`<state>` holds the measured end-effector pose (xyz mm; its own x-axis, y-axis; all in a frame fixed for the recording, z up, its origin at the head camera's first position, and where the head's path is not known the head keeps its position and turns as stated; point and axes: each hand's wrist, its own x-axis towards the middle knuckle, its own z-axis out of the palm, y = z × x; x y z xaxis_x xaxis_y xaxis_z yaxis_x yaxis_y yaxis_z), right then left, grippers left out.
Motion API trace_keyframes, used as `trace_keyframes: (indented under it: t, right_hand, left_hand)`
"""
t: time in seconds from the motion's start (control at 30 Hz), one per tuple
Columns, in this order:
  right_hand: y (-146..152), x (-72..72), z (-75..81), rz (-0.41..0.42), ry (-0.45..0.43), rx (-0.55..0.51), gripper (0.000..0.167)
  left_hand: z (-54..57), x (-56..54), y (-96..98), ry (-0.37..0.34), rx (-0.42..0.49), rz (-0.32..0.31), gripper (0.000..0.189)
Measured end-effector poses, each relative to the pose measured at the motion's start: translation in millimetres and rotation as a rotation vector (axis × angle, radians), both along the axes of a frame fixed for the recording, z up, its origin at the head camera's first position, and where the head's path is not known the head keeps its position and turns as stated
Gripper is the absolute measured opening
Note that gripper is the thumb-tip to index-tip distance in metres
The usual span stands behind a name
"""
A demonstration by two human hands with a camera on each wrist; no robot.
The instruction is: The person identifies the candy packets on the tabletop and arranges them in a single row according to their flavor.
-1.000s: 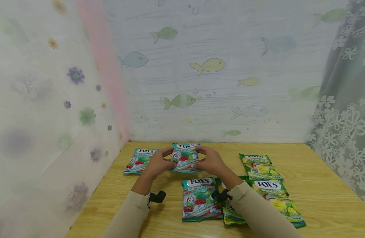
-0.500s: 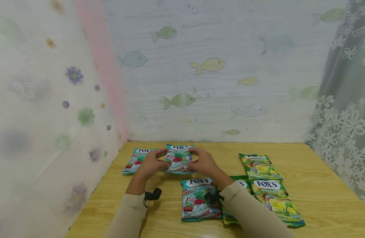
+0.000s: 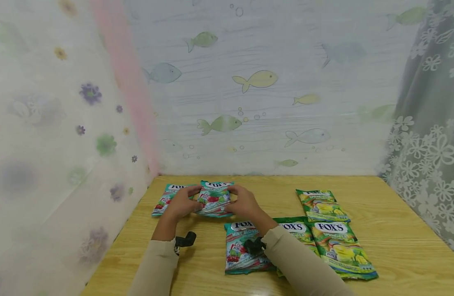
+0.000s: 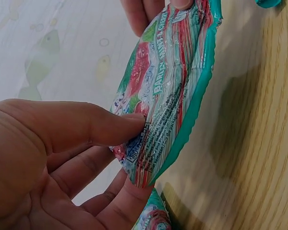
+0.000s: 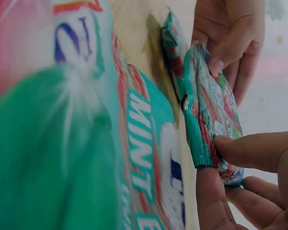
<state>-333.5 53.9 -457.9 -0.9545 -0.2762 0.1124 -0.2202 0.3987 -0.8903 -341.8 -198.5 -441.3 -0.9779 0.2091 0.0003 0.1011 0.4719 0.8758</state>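
Note:
Between both hands is a teal bag of mint candy (image 3: pixel 214 200) marked FOX'S. The left hand (image 3: pixel 180 204) pinches its left side, with the thumb on the printed front in the left wrist view. The right hand (image 3: pixel 245 204) pinches the opposite side, thumb on the front (image 5: pixel 216 110) and fingers behind. A shadow on the wood in the left wrist view shows the bag's lower edge raised off the table. Just left of it lies another teal bag (image 3: pixel 163 202), partly covered by the left hand. A third teal bag (image 3: pixel 238 246) lies nearer, below the right wrist.
Several green-and-yellow candy bags lie at the right: a back one (image 3: pixel 323 206), a front one (image 3: pixel 345 250), and one (image 3: pixel 295 231) partly under the right sleeve. They lie on a wooden table (image 3: pixel 197 271). A fish-print wall covering (image 3: pixel 263 123) rises behind its far edge.
Both hands have carried the held teal bag leftward, closer to the back-left teal bag. The right forearm now covers more of the near teal bag. The lying bags keep their places.

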Motion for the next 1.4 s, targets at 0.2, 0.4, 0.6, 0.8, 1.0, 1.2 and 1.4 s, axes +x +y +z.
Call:
trace_keyframes:
  t: [0.2, 0.4, 0.6, 0.8, 1.0, 1.2, 1.4]
  right_hand:
    - [-11, 0.3, -1.9, -0.011, 0.010, 0.034, 0.069]
    - [-17, -0.2, -5.3, -0.007, -0.043, 0.068, 0.068]
    - [-20, -1.3, -8.7, 0.018, -0.103, 0.050, 0.068]
    - [-23, -2.1, -10.2, 0.026, -0.102, 0.083, 0.069]
    - [-26, -3.1, -10.8, 0.035, -0.117, 0.083, 0.068]
    - [-30, -4.9, -11.4, 0.035, -0.117, 0.085, 0.066]
    - [-36, -4.9, -9.4, 0.032, -0.131, 0.104, 0.067]
  left_hand:
    - [-5.1, -2.8, -6.0, 0.007, -0.034, 0.023, 0.072]
    - [-7.6, -2.5, -7.3, 0.006, -0.062, 0.045, 0.071]
    - [-9.9, -2.8, -7.3, -0.004, -0.078, 0.067, 0.069]
    - [-11.4, -2.4, -7.4, -0.002, -0.111, 0.081, 0.068]
    - [-13.0, -2.8, -10.2, 0.012, -0.152, 0.093, 0.068]
    - [-13.3, -3.1, -13.4, 0.013, -0.196, 0.099, 0.067]
    - [-13.9, -3.3, -17.6, 0.013, -0.215, 0.125, 0.065]
